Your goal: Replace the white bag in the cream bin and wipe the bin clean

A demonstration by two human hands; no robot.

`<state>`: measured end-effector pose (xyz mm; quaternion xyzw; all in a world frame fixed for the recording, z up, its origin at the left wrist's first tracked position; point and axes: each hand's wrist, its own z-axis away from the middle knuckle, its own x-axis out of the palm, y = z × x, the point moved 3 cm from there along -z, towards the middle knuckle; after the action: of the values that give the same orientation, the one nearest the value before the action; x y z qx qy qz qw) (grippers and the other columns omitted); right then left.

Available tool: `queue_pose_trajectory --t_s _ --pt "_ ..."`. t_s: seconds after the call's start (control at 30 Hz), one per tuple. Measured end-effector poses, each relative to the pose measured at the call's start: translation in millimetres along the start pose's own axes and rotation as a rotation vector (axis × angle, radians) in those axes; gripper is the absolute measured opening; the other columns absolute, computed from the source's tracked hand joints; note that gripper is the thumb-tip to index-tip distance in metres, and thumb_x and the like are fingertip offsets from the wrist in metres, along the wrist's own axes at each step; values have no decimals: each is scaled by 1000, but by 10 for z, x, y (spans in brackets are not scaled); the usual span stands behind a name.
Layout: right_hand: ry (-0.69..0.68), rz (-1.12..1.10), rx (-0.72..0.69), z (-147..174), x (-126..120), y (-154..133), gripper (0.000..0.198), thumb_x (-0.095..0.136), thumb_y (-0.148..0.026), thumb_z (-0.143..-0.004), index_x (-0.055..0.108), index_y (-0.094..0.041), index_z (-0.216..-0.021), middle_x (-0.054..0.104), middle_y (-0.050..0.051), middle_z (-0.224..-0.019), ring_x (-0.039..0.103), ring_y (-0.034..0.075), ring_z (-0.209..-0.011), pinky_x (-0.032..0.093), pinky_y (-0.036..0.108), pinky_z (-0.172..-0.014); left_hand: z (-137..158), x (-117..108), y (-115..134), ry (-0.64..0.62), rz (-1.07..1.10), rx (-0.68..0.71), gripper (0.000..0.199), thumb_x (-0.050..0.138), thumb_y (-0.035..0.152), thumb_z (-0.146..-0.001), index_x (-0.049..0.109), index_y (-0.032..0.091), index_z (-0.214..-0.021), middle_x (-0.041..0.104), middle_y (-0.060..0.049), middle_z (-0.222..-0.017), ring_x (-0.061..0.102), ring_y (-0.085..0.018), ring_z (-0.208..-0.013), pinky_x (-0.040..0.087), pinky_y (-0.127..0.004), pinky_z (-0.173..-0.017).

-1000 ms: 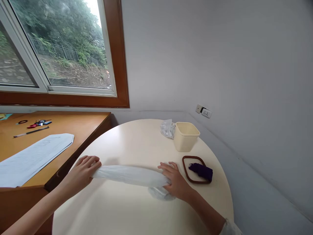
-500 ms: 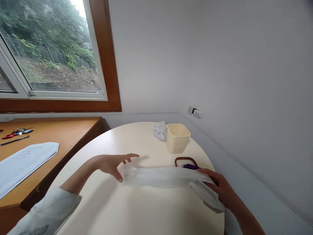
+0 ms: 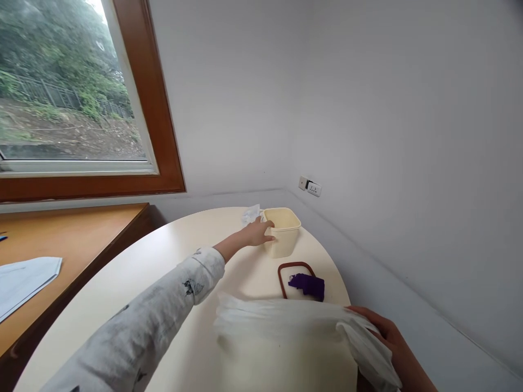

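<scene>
Stretched forward, my left hand [image 3: 258, 233] is at the left side of a cream plastic bin [image 3: 286, 243]. Its fingers and thumb are apart near the bin's rim; whether they press on it I cannot tell. At the lower right, my right hand [image 3: 386, 333] grips the bunched end of a thin white plastic bag [image 3: 281, 321], which spreads leftward over the table. Behind the bag lie a dark purple cloth piece [image 3: 307, 285] and a reddish-brown rounded frame or handle [image 3: 281, 282], partly covered by the bag.
A crumpled clear plastic bag [image 3: 250, 214] lies beside the bin on the round cream table [image 3: 192, 234]. To the left is a wooden desk [image 3: 81, 228] with paper sheets [image 3: 28, 277]. A wall socket [image 3: 314, 189] is behind, and the walls meet close by.
My left hand has gone from the white bag's left end forward to the bin. The bag has shifted nearer and opened out, uncovering more of the purple cloth. The view has turned right.
</scene>
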<state>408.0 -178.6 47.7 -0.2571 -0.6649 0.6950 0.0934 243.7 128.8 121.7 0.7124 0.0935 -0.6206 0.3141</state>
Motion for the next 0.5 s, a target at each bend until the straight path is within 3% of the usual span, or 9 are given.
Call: queue_pose_trajectory --t_s 0.13,0.23,0.5 --pt "24 -63 -21 8 -108 -15 30 64 -36 -64 72 -20 -89 70 10 -94 64 28 -87 51 36 -75 -76 45 31 89 -1 49 37 48 44 -81 55 14 -101 55 -16 -110 54 -30 -102 43 -37 -82" --pt "82 -87 -68 -13 -189 -53 28 64 -38 -63 73 -24 -86 70 9 -89 64 29 -82 52 37 -70 40 17 19 152 15 99 29 47 41 -82 57 16 -92 58 -13 -103 56 -27 -96 44 -36 -80" --pt "-29 -122 -80 -154 -79 -92 29 64 -39 -63 72 -27 -87 69 8 -86 63 29 -77 51 35 -62 919 -194 -247 268 63 100 25 39 40 -87 55 21 -89 59 -6 -110 57 -24 -99 45 -38 -84"
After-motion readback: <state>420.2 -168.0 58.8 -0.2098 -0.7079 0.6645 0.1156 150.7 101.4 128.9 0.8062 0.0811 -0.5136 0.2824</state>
